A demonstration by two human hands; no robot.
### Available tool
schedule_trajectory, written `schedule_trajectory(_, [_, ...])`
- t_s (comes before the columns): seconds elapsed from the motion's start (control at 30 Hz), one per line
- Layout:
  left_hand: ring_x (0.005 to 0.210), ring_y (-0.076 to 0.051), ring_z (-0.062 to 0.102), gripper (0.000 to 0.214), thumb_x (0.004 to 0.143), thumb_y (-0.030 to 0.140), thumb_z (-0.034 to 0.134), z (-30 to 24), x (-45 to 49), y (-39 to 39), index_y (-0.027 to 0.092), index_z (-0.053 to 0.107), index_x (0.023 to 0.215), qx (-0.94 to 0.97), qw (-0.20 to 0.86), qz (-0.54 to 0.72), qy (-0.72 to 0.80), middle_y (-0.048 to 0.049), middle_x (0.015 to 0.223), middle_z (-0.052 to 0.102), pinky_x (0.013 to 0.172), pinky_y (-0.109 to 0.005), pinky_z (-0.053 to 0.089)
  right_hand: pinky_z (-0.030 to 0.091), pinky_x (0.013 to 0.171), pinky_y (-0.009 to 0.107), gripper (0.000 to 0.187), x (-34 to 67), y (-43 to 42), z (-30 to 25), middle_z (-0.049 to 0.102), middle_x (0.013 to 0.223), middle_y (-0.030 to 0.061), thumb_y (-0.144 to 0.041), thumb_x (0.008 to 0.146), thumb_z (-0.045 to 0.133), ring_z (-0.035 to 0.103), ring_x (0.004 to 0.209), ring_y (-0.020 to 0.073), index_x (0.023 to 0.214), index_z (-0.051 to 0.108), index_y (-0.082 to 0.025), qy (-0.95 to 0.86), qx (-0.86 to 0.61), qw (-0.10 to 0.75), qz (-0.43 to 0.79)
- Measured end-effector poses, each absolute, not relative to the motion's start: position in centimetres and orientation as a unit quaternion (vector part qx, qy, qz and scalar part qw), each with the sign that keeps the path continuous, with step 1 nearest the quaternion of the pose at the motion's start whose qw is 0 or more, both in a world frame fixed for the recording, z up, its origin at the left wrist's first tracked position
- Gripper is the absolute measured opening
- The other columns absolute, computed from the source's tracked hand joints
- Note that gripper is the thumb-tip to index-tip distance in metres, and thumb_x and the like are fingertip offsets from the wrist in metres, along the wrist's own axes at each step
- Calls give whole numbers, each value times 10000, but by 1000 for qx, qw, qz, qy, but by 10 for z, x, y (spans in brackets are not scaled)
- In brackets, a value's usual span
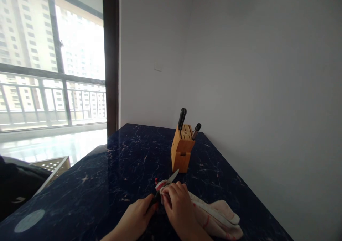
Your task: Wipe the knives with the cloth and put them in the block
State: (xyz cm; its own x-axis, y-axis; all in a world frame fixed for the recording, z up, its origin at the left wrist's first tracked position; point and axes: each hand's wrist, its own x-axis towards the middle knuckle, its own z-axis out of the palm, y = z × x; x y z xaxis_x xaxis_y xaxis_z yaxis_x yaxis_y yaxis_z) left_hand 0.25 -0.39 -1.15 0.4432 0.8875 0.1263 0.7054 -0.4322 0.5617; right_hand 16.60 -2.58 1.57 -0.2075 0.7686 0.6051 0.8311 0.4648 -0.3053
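Head: 2 hands (pixel 178 202), 1 held knife (pixel 173 176), 1 cloth (pixel 215 218)

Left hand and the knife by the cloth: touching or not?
Touching. The head view shows the left hand with thumb and fingers closed around the black handle, the blade pointing away from it.

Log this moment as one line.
left hand: holds black-handled metal knife | right hand: holds white red-striped cloth at knife | tan slotted wooden knife block: upright beyond hands
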Motion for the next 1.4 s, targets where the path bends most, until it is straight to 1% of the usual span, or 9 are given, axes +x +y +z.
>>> schedule_trajectory(0.1, [820, -172, 609, 253, 875, 318, 336, -14, 2, -5, 221, 560, 940, 824, 208, 211, 482, -34, 892, 666, 708, -224, 411, 274, 747, 313, 154, 165, -25, 17, 580, 808, -18, -89, 788, 482, 489, 803, 171, 825, 517, -235, -777, -512, 362, -57])
schedule_trajectory(0.27, [817, -178, 610, 257, 879, 326, 336, -15, 2, -7, 217, 561, 942, 829, 200, 217, 475, -40, 889, 666, 711, -236, 411, 277, 728, 318, 132, 165, -26, 20, 576, 783, -7, -95, 783, 488, 487, 780, 175, 789, 524, -222, -783, -525, 326, -66])
schedule_trajectory(0.57, [791, -168, 615, 240, 878, 303, 343, -12, 2, -6, 217, 561, 927, 832, 202, 204, 474, -30, 858, 668, 682, -221, 409, 283, 729, 323, 133, 166, -26, 17, 572, 804, 5, -92, 780, 478, 472, 797, 183, 792, 517, -219, -782, -528, 325, -56])
schedule_trajectory(0.8, [829, -186, 613, 260, 884, 314, 330, -9, 3, -9, 206, 555, 957, 840, 190, 181, 475, -51, 887, 667, 716, -240, 410, 283, 736, 316, 171, 165, -24, 11, 570, 806, 1, -50, 744, 477, 473, 798, 181, 792, 505, -212, -779, -526, 337, -54])
schedule_trajectory(0.93, [816, -191, 616, 272, 892, 311, 313, -8, 3, -8, 191, 540, 982, 847, 199, 183, 458, -58, 880, 663, 704, -243, 412, 278, 720, 311, 146, 167, -22, 13, 564, 780, -1, -65, 745, 474, 473, 769, 173, 775, 495, -206, -775, -523, 348, -72])
schedule_trajectory(1.13, [764, -182, 614, 270, 892, 335, 310, -4, 1, -9, 207, 548, 902, 850, 199, 179, 455, -42, 823, 654, 659, -229, 399, 265, 689, 298, 116, 186, -9, 18, 563, 741, -4, -102, 785, 457, 487, 732, 163, 746, 487, -207, -738, -561, 352, -131])
schedule_trajectory(1.27, [724, -170, 598, 269, 881, 349, 333, -2, -1, -9, 205, 559, 858, 843, 224, 190, 450, -27, 786, 642, 640, -228, 389, 263, 677, 297, 121, 205, 2, 19, 572, 718, 2, -150, 821, 437, 494, 712, 161, 725, 487, -204, -709, -582, 364, -161])
schedule_trajectory(1.33, [703, -153, 578, 285, 876, 370, 345, -1, -1, -7, 199, 563, 812, 830, 264, 217, 442, -12, 758, 628, 637, -222, 386, 262, 667, 300, 134, 213, 6, 18, 576, 709, 4, -171, 831, 436, 494, 703, 163, 713, 488, -205, -695, -597, 364, -170])
schedule_trajectory(1.4, [657, -129, 542, 332, 868, 426, 349, -1, -1, -3, 184, 555, 771, 802, 318, 265, 430, 8, 703, 591, 611, -209, 383, 262, 659, 305, 135, 218, 8, 16, 573, 695, 2, -184, 830, 449, 492, 698, 169, 704, 491, -207, -687, -610, 355, -171])
